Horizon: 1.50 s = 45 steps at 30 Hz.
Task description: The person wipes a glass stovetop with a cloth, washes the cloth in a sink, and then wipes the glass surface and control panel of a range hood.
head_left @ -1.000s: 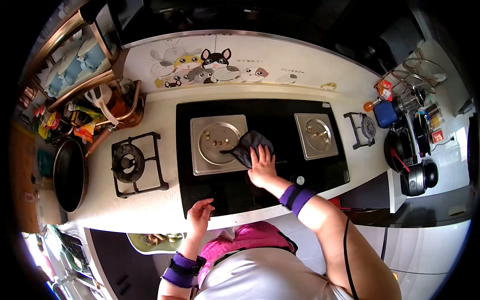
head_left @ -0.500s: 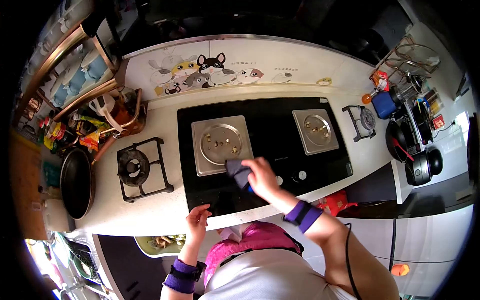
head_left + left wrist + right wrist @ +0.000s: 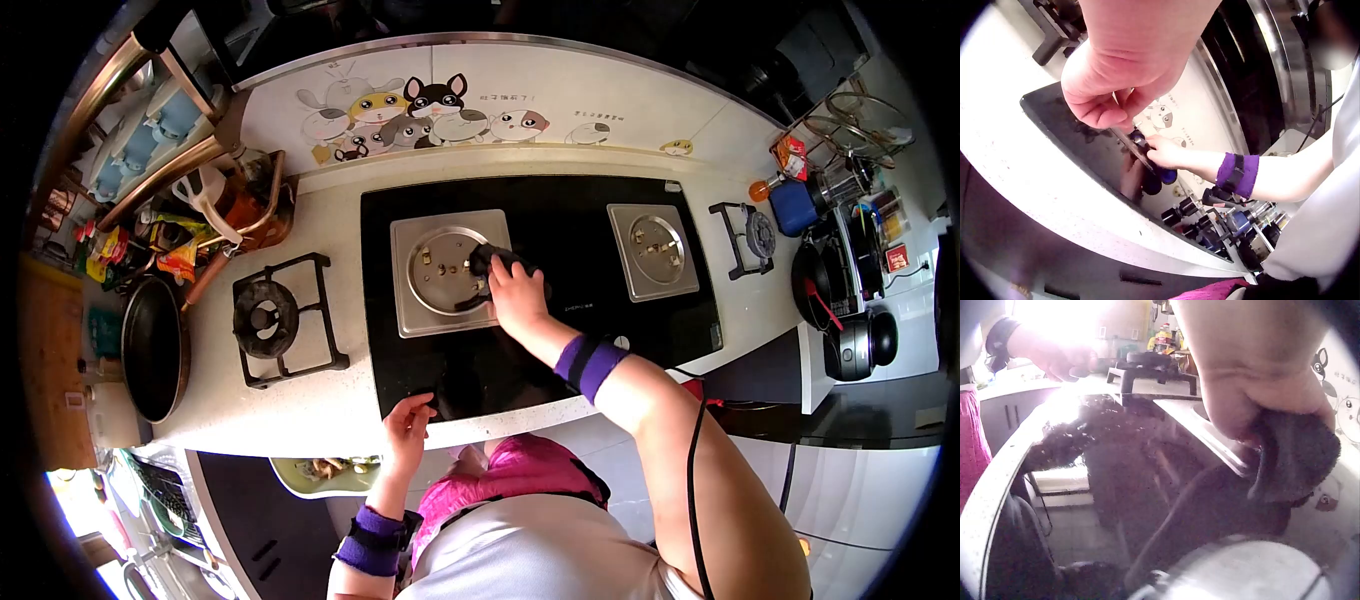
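Observation:
My right hand [image 3: 520, 298] holds a dark grey cloth [image 3: 484, 262] against the right edge of the left burner's steel plate [image 3: 407, 318]. In the right wrist view the cloth [image 3: 1300, 456] bunches below the palm, and most of the fingers are hidden. Bits of hob fittings [image 3: 441, 269] sit in the round dish of that plate. My left hand [image 3: 405, 428] hovers by the front left corner of the black glass hob [image 3: 560, 240], fingers loosely bent. Nothing shows between its thumb and fingers in the left wrist view.
A pan support with a burner part [image 3: 265, 320] lies on the counter left of the hob, beside a frying pan [image 3: 155, 347]. Another smaller support [image 3: 742, 240] stands at the right. The right burner plate [image 3: 686, 283] also holds small fittings. A control knob [image 3: 621, 343] sits at the front.
My right hand drew the cloth towards the hob's front, then moved it back up to the left burner plate's right edge. My left hand stays near the hob's front left corner.

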Each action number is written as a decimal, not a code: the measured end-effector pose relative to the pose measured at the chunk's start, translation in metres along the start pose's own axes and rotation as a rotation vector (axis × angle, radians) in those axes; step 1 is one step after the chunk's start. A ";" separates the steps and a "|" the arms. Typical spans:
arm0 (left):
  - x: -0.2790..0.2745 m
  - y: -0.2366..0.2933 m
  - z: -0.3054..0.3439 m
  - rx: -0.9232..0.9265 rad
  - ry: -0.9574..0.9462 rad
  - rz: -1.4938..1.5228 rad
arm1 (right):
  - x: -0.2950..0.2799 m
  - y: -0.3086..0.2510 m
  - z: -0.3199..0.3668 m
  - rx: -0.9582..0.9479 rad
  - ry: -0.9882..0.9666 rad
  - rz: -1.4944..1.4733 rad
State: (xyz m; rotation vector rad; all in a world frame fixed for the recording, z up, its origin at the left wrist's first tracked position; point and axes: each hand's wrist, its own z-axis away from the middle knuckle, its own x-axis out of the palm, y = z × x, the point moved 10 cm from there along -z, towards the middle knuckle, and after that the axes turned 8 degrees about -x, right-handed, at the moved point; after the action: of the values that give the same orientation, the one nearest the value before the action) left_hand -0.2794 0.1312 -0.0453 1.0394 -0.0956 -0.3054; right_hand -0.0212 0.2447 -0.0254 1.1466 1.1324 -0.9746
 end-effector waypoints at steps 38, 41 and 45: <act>-0.045 -0.010 -0.009 0.100 0.016 0.036 | -0.056 -0.044 0.116 0.092 0.467 -1.007; -0.056 -0.018 -0.003 0.048 0.024 0.028 | -0.045 -0.028 0.140 0.213 0.315 -0.882; -0.066 -0.025 0.006 0.035 0.048 0.057 | -0.028 -0.048 0.132 0.066 0.230 -0.488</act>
State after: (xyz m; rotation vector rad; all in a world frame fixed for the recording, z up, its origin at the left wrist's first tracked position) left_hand -0.3492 0.1341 -0.0595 1.0761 -0.0875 -0.2278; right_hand -0.0520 0.1067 -0.0002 1.0740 1.6232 -1.2800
